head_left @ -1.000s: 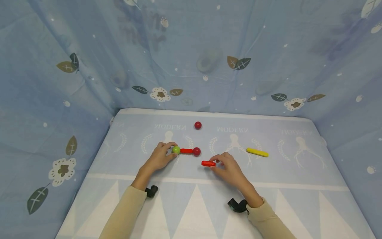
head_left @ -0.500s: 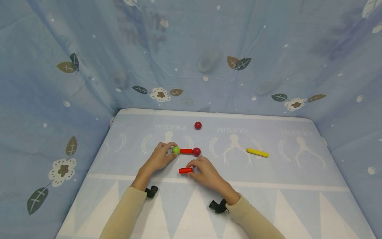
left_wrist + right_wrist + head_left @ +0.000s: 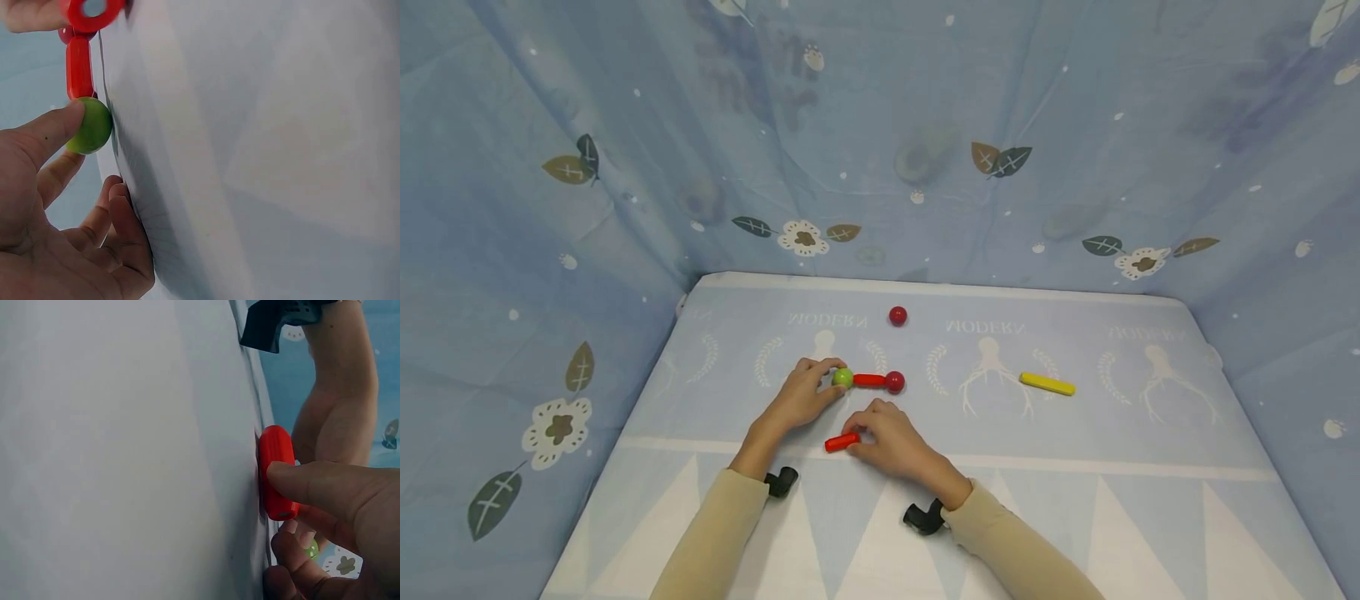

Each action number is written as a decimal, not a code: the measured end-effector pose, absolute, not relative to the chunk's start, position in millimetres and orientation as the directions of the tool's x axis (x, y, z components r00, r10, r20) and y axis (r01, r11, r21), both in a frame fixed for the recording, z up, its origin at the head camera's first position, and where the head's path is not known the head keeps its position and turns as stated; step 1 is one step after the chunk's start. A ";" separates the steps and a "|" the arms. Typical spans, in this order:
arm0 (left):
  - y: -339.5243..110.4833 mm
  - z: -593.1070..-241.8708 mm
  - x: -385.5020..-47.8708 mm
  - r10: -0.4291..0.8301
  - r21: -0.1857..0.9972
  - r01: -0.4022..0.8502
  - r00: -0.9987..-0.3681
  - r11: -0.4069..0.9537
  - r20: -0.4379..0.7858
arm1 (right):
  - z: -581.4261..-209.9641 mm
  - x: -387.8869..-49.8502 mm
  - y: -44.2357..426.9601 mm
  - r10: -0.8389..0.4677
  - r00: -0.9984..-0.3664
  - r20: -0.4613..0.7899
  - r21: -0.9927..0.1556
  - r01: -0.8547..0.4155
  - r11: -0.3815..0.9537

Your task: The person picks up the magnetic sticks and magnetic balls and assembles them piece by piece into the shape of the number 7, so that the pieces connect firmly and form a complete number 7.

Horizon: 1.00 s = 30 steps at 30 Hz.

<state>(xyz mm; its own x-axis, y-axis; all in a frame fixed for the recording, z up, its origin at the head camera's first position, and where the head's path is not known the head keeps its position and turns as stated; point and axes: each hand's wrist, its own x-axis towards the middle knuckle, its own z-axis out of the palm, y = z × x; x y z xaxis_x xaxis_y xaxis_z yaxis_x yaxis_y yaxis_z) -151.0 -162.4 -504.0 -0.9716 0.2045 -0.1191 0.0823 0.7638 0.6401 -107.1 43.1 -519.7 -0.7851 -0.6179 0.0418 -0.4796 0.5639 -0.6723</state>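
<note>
A green ball (image 3: pixel 843 378), a red stick (image 3: pixel 869 381) and a dark red ball (image 3: pixel 894 382) lie in a row, end to end. The left hand (image 3: pixel 801 395) pinches the green ball between thumb and finger, as the left wrist view also shows. Closer to the person, the right hand (image 3: pixel 891 442) pinches a second red stick (image 3: pixel 842 442), tilted a little, low over the cloth or on it. In the left wrist view that stick (image 3: pixel 94 15) has a round hole in its end. The right wrist view shows the thumb (image 3: pixel 290 478) pressed on it.
Another dark red ball (image 3: pixel 898 316) sits toward the back of the table. A yellow stick (image 3: pixel 1047 383) lies to the right. Patterned cloth (image 3: pixel 925 208) hangs behind and at both sides. Each wrist carries a black camera mount (image 3: pixel 923 517).
The right hand has moved left and toward the person with its red stick, which has turned slightly. The left hand, the row, the loose ball and the yellow stick stay put.
</note>
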 end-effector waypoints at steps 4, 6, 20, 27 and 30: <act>-162.2 -503.8 -150.4 0.200 0.643 0.078 -0.972 0.762 -0.120 | -520.0 -105.9 41.2 -0.612 -0.791 0.018 -0.656 -0.471 0.590; -162.2 -503.4 -150.1 0.199 0.644 0.076 -0.973 0.761 -0.119 | -519.6 -105.8 40.6 -0.611 -0.792 0.012 -0.653 -0.469 0.595; -161.6 -501.4 -150.3 0.200 0.640 0.075 -0.972 0.765 -0.125 | -517.1 -104.0 44.6 -0.618 -0.786 0.026 -0.618 -0.499 0.608; -161.6 -503.6 -151.2 0.209 0.639 0.082 -0.970 0.765 -0.125 | -507.3 -104.8 64.6 -0.587 -0.809 0.032 -0.681 -0.447 0.580; -161.7 -504.3 -151.0 0.210 0.637 0.084 -0.970 0.766 -0.125 | -505.4 -106.2 76.4 -0.561 -0.826 0.043 -0.710 -0.420 0.565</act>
<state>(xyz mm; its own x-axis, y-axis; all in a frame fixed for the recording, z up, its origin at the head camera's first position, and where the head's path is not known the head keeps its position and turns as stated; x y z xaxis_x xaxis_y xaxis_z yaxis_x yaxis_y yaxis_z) -151.0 -161.7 -504.3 -0.9695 0.2104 -0.1254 0.0839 0.7663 0.6370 -106.2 76.4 -505.4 -0.8265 -0.5614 0.0427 -0.4202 0.5646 -0.7104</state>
